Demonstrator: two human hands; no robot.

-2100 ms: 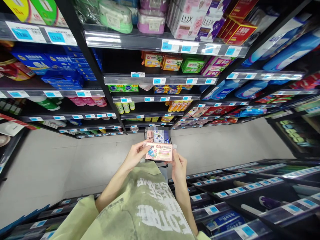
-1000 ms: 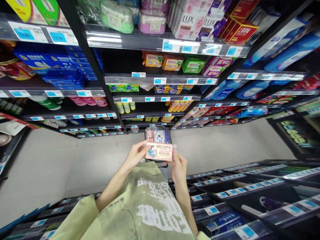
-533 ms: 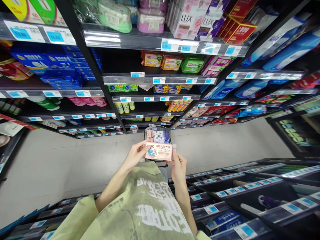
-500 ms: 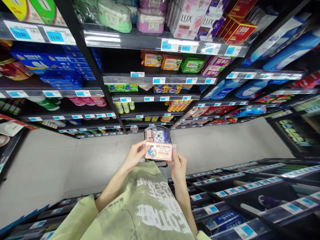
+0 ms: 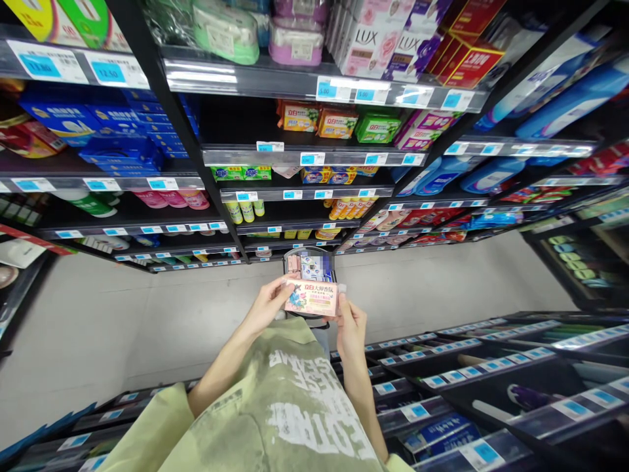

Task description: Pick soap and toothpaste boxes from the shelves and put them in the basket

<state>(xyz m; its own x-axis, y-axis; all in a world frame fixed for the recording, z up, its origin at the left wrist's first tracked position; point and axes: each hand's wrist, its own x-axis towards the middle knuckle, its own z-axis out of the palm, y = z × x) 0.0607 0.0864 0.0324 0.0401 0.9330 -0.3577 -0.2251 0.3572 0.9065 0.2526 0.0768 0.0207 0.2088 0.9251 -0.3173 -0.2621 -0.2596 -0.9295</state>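
Observation:
A pink wrapped pack of laundry soap point(image 5: 314, 299) with a floral print is held up level in front of my body. My left hand point(image 5: 268, 298) grips its left end, thumb on the printed face. Around the right end closes my right hand point(image 5: 351, 321), by a clear flap of wrapper; some of its fingers are hidden behind the pack. Just beyond and below stands a dark basket point(image 5: 285, 265) holding pink packs point(image 5: 293, 263) and white-and-blue boxes point(image 5: 312, 267). The pack hides the basket's near part.
Shelves ahead carry LUX soap boxes point(image 5: 366, 42), orange soap packs point(image 5: 337, 122), a green soap pack point(image 5: 377, 127) and blue boxes point(image 5: 122, 154). Blue detergent bottles point(image 5: 437, 176) stand to the right. Another shelf rack point(image 5: 472, 370) runs close behind me at the right. Grey floor point(image 5: 196, 314) lies between.
The soap pack has shifted very slightly left in my hands. Both hands keep their grip, and the shelves and basket look the same.

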